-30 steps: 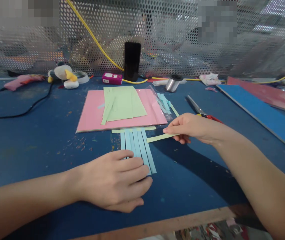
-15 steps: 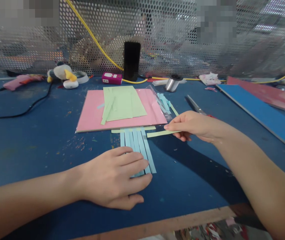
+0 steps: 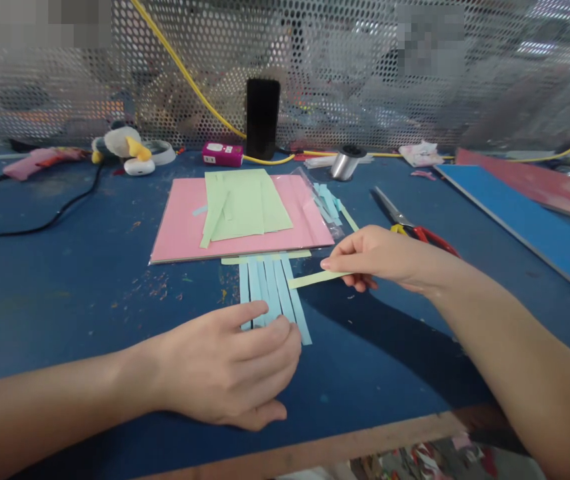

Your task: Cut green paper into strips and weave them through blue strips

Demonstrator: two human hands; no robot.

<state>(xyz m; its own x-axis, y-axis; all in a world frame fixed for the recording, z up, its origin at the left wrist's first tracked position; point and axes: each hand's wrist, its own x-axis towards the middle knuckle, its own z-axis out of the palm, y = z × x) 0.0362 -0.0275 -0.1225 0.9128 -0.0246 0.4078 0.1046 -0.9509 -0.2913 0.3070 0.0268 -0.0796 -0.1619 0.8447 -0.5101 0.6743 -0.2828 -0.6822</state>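
R hand [image 3: 389, 257] pinches pale-green paper strip [image 3: 317, 279] (weaving, prob.); open L hand [image 3: 219, 367] pins pale-blue paper strips [image 3: 267, 287]; next: thread it across.

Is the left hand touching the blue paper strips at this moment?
Touching. The head view shows the left hand with its fingers lying across the lower part of the blue strips, covering part of them.

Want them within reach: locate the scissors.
In the head view, the scissors lie right of the pink card, just beyond the person's right hand.
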